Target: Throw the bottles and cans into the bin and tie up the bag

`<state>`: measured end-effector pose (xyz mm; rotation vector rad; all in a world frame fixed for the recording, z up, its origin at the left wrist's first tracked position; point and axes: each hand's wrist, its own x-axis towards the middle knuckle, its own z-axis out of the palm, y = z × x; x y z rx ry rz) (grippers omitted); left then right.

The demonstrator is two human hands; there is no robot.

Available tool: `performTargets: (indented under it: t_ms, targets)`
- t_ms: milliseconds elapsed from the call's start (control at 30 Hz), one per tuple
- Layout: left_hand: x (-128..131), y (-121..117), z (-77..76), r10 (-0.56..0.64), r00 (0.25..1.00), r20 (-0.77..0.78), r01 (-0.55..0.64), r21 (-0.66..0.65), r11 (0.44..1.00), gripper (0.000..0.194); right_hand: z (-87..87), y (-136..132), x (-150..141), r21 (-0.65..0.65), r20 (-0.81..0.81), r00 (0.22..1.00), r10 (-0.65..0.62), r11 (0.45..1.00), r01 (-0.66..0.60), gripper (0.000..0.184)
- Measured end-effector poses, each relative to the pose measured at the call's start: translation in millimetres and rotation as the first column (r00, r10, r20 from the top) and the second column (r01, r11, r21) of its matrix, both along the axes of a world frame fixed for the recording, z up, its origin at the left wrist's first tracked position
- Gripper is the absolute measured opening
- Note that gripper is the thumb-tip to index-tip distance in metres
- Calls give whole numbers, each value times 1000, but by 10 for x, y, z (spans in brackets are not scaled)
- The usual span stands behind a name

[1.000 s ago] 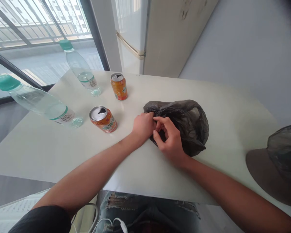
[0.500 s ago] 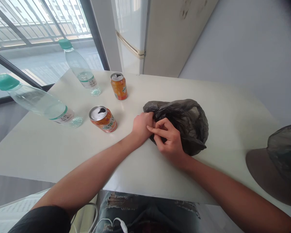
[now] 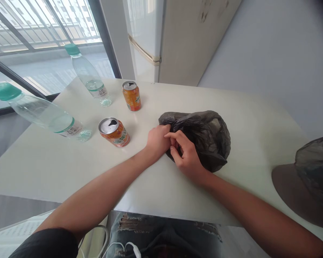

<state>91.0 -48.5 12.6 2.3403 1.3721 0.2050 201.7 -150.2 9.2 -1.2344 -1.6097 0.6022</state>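
A crumpled dark plastic bag point(image 3: 212, 134) lies on the white table with its mouth gaping toward me. Against its left edge rests my left hand point(image 3: 158, 140), back upward; its fingers are mostly hidden by the bag and my other hand. My right hand point(image 3: 187, 154) is over the front left of the bag. Its index finger reaches across to the left hand's knuckles, and the thumb stands apart from it, with nothing visible between them. Left of the hands stands an orange drink can point(image 3: 117, 136), opened on top.
Behind is a second orange can point(image 3: 132, 98). Two clear bottles with green caps, a near bottle point(image 3: 45, 113) and a far bottle point(image 3: 90, 75), stand at the left. A brown bin lined with dark plastic point(image 3: 293, 186) is at the right. Beyond the white table point(image 3: 247, 114) stands a fridge point(image 3: 145, 32).
My right hand's index finger and thumb have spread apart from a nearly closed pose. The left hand, bag, cans and bottles stay in place.
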Motion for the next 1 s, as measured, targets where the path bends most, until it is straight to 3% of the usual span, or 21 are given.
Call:
performTargets:
  t_ms: [367, 567, 1000]
  targets:
    - [12, 9, 24, -23, 998, -58, 24, 24, 999, 6, 11, -2, 0, 22, -10, 1000, 9, 1000, -8, 25]
    - [-4, 6, 4, 2, 1000, 3, -2, 8, 1000, 8, -27, 6, 1, 7, 4, 999, -36, 999, 36, 42]
    - [8, -2, 64, -28, 997, -77, 28, 6, 1000, 8, -21, 25, 20, 19, 56, 998, 33, 999, -34, 24]
